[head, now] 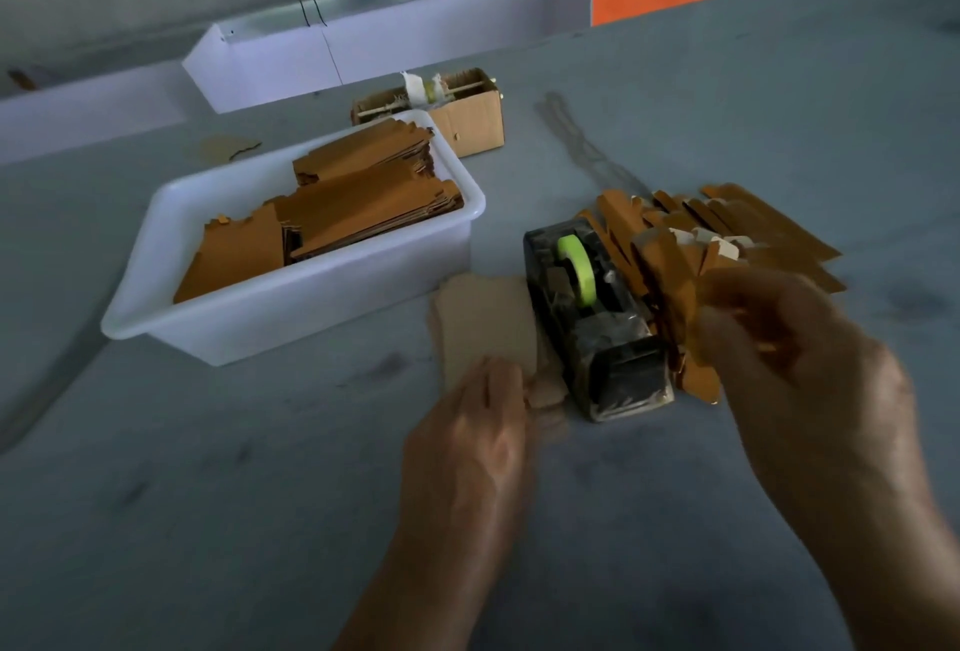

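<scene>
Pick-up step. Left hand (467, 421) flat, fingers straight, pressing tan cardboard blank (483, 323) on worktop (208, 494), 9 o'clock of tape dispenser (597, 328). Right hand (779, 343) blurred, fingers curled round orange blanks (680, 281) at 3 o'clock. Next, probably: separate one, lift clear.

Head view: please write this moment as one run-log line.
left hand: rests on flat pale cardboard piece | right hand: blurred, at orange-brown cardboard pile | black tape dispenser: between them

We press our left hand (467, 437), fingers straight, on the near end of the flat cardboard blank (483, 323), just left of the tape dispenser (592, 317). Our right hand (800, 354) is at the pile of cardboard pieces (727, 229) on the dispenser's right; blur hides its grip. The white tub (291, 328) stands farther left.
</scene>
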{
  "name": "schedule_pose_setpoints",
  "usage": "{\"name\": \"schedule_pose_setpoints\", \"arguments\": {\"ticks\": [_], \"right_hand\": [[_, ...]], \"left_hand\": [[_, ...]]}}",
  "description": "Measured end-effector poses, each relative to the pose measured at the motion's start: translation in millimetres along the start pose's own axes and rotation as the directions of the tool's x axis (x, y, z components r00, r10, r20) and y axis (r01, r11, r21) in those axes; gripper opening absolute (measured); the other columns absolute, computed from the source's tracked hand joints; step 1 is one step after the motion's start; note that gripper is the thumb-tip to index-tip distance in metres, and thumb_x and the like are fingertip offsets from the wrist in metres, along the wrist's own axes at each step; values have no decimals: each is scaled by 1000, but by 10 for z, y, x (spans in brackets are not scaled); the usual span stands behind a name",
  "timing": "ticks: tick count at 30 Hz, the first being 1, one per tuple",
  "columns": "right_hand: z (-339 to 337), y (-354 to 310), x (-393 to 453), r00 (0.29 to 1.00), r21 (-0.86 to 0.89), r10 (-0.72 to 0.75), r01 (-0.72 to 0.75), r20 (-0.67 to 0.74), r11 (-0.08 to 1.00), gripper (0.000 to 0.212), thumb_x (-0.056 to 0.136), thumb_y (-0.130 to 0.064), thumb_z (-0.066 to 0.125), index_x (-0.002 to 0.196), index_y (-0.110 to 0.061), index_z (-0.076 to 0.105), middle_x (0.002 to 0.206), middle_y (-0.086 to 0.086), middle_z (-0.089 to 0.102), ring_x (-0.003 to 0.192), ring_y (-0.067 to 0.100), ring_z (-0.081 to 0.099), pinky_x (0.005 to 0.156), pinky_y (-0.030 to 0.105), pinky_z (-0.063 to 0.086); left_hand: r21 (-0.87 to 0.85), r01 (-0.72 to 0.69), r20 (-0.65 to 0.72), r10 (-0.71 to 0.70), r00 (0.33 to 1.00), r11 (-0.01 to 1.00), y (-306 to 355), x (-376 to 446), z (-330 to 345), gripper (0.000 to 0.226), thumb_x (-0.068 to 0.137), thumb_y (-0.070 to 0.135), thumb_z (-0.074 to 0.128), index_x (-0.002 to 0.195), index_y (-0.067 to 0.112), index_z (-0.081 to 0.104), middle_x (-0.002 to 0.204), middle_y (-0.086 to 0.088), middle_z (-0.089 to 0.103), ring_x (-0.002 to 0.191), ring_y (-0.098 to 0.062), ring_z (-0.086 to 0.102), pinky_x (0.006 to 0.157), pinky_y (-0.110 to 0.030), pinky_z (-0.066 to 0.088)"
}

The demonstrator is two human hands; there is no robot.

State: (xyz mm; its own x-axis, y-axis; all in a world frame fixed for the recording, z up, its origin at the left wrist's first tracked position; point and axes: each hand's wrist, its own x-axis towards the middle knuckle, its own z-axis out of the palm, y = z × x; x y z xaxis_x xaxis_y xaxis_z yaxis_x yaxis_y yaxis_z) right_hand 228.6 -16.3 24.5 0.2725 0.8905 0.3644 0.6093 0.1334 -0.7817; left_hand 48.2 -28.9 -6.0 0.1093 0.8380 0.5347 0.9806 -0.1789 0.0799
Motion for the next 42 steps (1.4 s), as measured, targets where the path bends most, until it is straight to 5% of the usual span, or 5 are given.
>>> {"name": "schedule_pose_setpoints", "arguments": {"ticks": [7,16,20,24,42], "right_hand": [[183,-227,-420,700,354,182,-546,690,759,37,68,-51,54,93,-27,68,85,-7,74,77,10,71,74,34,59],[400,-107,-457,642,429,294,-722,708,543,11,83,-13,62,85,-16,72,83,8,74,79,20,70,74,32,55],[367,-91,-471,653,471,227,-705,722,530,15,70,-27,63,81,-22,72,82,6,74,74,14,69,64,23,53],[357,-98,-493,678,466,176,-647,714,603,17,69,-32,62,82,-26,71,79,4,74,69,10,68,57,16,50],[382,-235,-645,925,24,-146,147,351,989,71,77,-20,75,138,-28,40,66,-15,61,48,0,52,53,14,50]], "left_hand": [[0,-68,-97,67,993,998,65,-197,-98,16,76,6,57,78,10,72,77,-5,73,66,-24,71,53,-28,52],[-374,-73,-122,29,992,924,123,-512,-191,37,79,18,48,112,18,65,130,-1,61,124,-17,55,97,-30,46],[-706,567,251,-598,761,424,71,-239,-307,56,69,59,73,116,39,53,114,19,64,101,2,62,83,-22,50],[-719,690,650,-432,625,-84,-36,-54,-264,39,61,30,83,95,17,70,93,-4,76,86,-21,73,77,-40,55],[-725,662,527,-467,710,188,63,24,-209,21,76,4,74,82,24,70,73,2,74,66,-12,70,55,-23,56]]}}
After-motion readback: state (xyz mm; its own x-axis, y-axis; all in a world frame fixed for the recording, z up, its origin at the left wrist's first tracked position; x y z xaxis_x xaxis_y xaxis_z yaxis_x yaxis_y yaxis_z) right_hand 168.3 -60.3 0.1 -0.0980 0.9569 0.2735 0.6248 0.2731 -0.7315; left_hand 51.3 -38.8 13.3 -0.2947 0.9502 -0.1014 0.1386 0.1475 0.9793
